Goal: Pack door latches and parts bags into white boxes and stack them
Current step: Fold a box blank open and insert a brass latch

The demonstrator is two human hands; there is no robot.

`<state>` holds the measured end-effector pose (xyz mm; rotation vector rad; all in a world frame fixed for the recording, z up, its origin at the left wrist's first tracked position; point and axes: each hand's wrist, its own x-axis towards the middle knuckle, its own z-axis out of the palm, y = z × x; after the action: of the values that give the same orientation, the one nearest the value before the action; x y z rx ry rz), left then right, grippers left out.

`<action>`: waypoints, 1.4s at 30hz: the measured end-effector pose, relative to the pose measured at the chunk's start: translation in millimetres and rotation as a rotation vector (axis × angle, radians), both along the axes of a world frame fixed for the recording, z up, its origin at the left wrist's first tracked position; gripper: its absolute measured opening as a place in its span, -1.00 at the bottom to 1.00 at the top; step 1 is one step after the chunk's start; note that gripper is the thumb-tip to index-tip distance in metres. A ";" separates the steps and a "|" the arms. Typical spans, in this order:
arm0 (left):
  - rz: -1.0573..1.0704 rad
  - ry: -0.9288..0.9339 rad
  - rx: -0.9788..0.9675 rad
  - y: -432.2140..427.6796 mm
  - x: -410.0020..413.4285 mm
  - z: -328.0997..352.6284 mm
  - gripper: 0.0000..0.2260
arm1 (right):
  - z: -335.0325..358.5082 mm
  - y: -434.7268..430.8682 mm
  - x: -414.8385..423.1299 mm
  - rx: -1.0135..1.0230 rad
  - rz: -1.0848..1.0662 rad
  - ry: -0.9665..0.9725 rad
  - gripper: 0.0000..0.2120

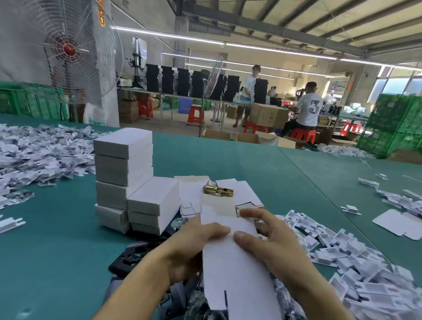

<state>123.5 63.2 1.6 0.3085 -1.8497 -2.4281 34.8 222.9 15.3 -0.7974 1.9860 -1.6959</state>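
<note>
Both my hands hold a flat white box blank (232, 264) over the green table (253, 166). My left hand (189, 253) grips its left edge, thumb on top. My right hand (266, 244) pinches its right edge, fingers curled behind. A brass door latch (217, 190) lies beyond on a pile of flat box blanks (242, 192). Closed white boxes are stacked at the left in a tall stack (122, 165) and a lower stack (152, 203). Clear parts bags (198, 309) lie under my wrists.
White plastic inserts are heaped at the right (360, 270) and paper pieces at the left (29, 152). Black plastic parts (131, 255) lie by my left forearm. A standing fan (69, 49), green crates (400, 124) and two people at far benches stand behind.
</note>
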 end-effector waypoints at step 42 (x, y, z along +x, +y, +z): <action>0.476 0.228 -1.045 31.8 2.9 10.4 0.01 | 12.8 -9.5 11.8 -0.215 -0.081 0.289 -0.92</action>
<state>126.4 95.0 12.0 0.3047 -2.2723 -0.9566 46.6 213.4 28.2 -1.1054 2.0667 -1.9603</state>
